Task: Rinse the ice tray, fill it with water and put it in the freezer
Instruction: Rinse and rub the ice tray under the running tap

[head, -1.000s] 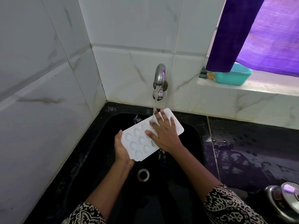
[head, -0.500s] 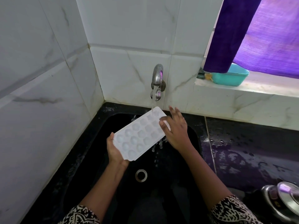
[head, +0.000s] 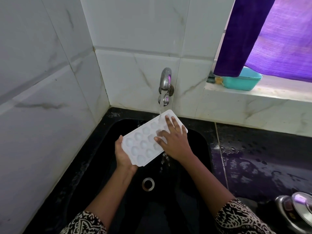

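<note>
Below the running steel tap (head: 165, 81), a left hand (head: 124, 154) grips the tilted white plastic ice tray (head: 143, 142) while the right hand (head: 175, 142) rubs it flat-fingered, still rinsing; filling likely calls for levelling it.

There are 1 ice tray (head: 140, 144), 2 hands (left hand (head: 123, 156), right hand (head: 175, 142)), 1 tap (head: 165, 81), 1 sink (head: 101, 166), 1 drain (head: 148, 184), 1 teal tub (head: 243, 81), 1 curtain (head: 270, 36).

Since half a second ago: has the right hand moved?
Yes. The right hand has shifted left, in under the tap, from the ice tray's right edge onto its cells, fingers spread flat.
</note>
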### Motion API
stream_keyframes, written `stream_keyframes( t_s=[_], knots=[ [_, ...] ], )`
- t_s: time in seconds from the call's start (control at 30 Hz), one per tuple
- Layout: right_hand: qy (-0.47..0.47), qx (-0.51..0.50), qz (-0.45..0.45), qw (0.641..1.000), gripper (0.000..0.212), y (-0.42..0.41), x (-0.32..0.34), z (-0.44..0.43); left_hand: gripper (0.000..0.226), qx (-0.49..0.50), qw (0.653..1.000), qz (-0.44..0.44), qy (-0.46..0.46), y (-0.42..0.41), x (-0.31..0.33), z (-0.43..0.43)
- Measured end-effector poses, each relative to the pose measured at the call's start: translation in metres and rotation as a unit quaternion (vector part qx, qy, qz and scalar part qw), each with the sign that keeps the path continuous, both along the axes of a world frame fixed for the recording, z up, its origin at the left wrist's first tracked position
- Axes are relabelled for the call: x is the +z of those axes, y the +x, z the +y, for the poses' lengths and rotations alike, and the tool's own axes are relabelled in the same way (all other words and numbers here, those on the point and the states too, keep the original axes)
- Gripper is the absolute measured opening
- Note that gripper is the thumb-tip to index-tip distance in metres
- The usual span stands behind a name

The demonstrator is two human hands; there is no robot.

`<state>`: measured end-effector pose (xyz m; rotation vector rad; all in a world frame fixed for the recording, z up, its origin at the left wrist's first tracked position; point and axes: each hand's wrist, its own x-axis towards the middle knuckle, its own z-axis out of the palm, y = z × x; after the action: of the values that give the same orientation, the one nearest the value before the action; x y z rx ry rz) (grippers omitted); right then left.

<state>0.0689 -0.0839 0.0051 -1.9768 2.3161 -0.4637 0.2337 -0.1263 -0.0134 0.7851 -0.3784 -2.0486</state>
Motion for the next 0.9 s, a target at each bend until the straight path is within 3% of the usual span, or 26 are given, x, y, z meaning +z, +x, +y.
stream_keyframes(
  t_s=[0.13, 0.23, 0.37, 0.47, 0.9],
  knots=[
    [-0.021, 0.011, 0.008, 1.0, 0.069, 0.007, 0.001, -0.001, 0.07, 0.0, 1.0, 0.007, 0.006, -0.002, 0.0, 0.001],
    [0.017, 0.029, 0.03, 0.999, 0.058, 0.002, 0.0, 0.0, 0.07, -0.004, 1.0, -0.003, -0.002, 0.002, 0.0, -0.001],
    [-0.03, 0.004, 0.02, 0.999, 0.073, 0.002, -0.002, -0.003, 0.069, -0.005, 1.0, -0.003, -0.001, -0.001, 0.0, 0.003],
    [-0.003, 0.033, 0.006, 0.999, 0.079, 0.007, -0.005, -0.003, 0.068, 0.002, 1.0, -0.001, -0.01, 0.001, 0.003, -0.002],
    [-0.048, -0.009, -0.004, 0.999, 0.073, 0.007, -0.002, -0.005, 0.068, 0.006, 1.0, -0.018, 0.004, 0.005, -0.002, -0.002]
  ],
)
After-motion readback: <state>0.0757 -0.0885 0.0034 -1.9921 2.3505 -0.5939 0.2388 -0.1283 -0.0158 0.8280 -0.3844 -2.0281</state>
